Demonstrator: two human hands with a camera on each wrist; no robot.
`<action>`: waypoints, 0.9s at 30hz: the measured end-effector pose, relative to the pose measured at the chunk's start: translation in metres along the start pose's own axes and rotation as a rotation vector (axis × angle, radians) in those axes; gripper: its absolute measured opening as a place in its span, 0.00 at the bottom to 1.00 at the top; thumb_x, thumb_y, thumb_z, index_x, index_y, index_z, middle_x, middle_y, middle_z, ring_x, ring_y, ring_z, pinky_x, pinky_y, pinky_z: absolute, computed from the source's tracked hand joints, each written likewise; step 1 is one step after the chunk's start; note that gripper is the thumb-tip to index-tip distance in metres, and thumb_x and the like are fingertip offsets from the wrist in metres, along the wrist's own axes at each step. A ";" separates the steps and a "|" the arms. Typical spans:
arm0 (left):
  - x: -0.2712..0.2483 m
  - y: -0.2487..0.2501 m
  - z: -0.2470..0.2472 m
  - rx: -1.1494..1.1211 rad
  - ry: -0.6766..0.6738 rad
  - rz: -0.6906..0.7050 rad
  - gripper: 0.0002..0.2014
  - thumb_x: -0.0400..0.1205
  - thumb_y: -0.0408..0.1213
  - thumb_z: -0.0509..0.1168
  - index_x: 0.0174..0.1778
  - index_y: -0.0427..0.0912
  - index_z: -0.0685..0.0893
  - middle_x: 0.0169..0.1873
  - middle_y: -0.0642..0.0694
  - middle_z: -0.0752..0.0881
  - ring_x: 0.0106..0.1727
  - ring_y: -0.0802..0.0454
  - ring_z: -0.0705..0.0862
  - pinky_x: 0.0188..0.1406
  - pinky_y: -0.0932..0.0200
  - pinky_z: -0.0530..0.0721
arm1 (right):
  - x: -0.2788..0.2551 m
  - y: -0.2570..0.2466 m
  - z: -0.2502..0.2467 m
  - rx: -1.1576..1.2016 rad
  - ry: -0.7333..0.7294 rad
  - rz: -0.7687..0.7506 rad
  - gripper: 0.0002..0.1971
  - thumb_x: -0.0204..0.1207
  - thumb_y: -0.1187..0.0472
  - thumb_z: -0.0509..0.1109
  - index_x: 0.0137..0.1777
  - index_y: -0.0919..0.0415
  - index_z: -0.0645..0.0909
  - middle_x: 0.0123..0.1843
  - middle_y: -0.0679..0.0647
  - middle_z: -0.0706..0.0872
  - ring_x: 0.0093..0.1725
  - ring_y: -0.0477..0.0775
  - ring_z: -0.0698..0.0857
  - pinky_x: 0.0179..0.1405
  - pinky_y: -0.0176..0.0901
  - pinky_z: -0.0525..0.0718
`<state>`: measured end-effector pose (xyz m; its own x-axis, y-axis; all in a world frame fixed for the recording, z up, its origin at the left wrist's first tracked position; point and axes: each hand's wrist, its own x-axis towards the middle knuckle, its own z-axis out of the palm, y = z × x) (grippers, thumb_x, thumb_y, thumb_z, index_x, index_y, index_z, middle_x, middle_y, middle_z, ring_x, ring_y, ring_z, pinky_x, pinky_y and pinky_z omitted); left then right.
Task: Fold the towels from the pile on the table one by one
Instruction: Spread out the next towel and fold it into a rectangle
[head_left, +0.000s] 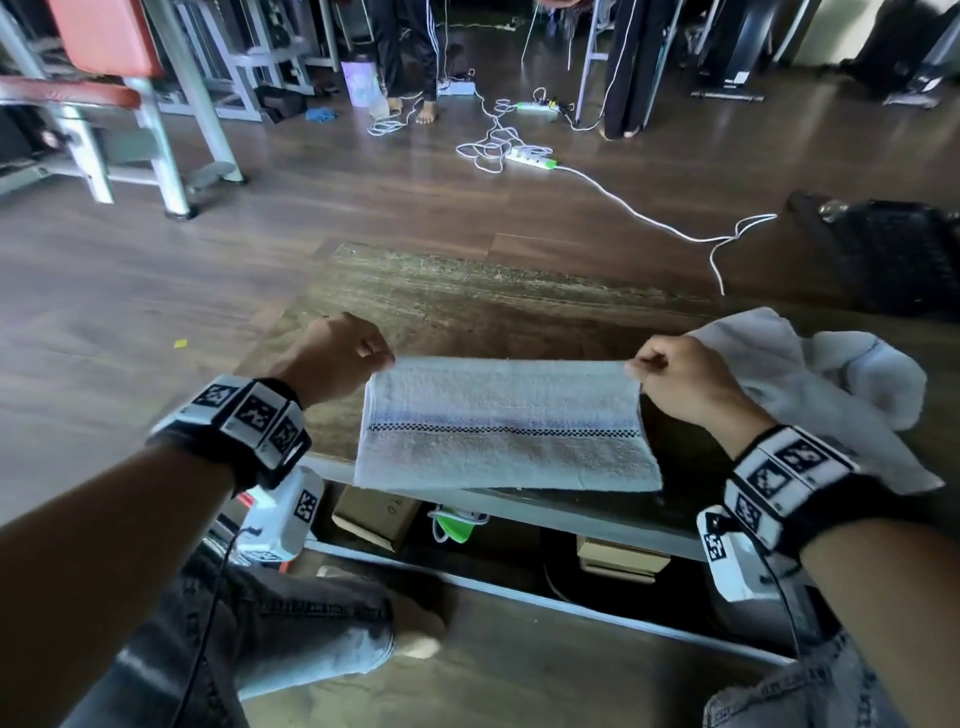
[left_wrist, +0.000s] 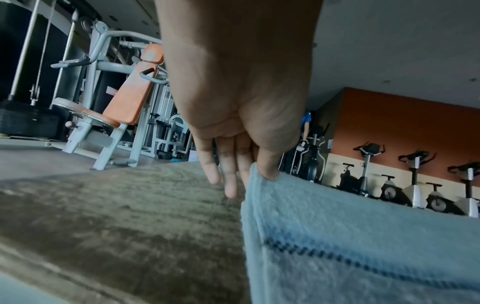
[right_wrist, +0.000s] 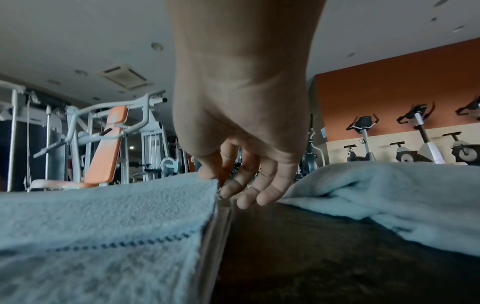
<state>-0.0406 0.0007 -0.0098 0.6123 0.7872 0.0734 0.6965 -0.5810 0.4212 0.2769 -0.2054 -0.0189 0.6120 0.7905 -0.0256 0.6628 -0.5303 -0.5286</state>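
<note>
Pale blue terry cloth, a folded towel (head_left: 506, 426) with a dark checked stripe running along its length, lies on the near edge of the wooden surface (head_left: 467, 291), its near hem overhanging slightly. From my remote station I see the left hand (head_left: 337, 353) pinching the towel's far left corner between thumb and forefinger, the remaining fingers (left_wrist: 207, 164) hanging loosely extended. The right hand (head_left: 685, 374) likewise pinches the far right corner, so each grip is clamped on the towel. The far edge is lifted just off the surface between the two hands. To the right, just beside the right hand, rests a crumpled pile of white towels (head_left: 831, 379).
</note>
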 end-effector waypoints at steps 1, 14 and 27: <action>0.004 -0.002 0.007 -0.002 0.000 -0.012 0.04 0.81 0.39 0.72 0.45 0.44 0.90 0.43 0.50 0.90 0.41 0.58 0.86 0.34 0.69 0.77 | 0.005 -0.001 0.005 -0.040 0.006 0.013 0.10 0.80 0.50 0.71 0.39 0.51 0.81 0.39 0.49 0.86 0.44 0.55 0.85 0.48 0.51 0.86; 0.015 -0.014 0.028 0.076 -0.140 0.043 0.06 0.83 0.40 0.69 0.51 0.43 0.89 0.45 0.50 0.86 0.42 0.57 0.82 0.33 0.69 0.72 | 0.016 0.009 0.030 -0.108 0.010 -0.046 0.09 0.75 0.55 0.77 0.35 0.51 0.83 0.35 0.47 0.87 0.39 0.51 0.86 0.42 0.51 0.87; 0.011 0.021 -0.049 -0.013 0.329 0.315 0.03 0.81 0.33 0.69 0.42 0.44 0.86 0.41 0.47 0.87 0.35 0.52 0.82 0.38 0.57 0.82 | -0.004 -0.027 -0.030 0.164 0.382 -0.179 0.02 0.77 0.64 0.73 0.46 0.59 0.83 0.41 0.51 0.86 0.41 0.51 0.84 0.42 0.41 0.79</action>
<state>-0.0378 0.0073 0.0443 0.6405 0.5980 0.4819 0.4894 -0.8014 0.3440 0.2699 -0.2033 0.0209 0.6294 0.6792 0.3776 0.7147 -0.3153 -0.6243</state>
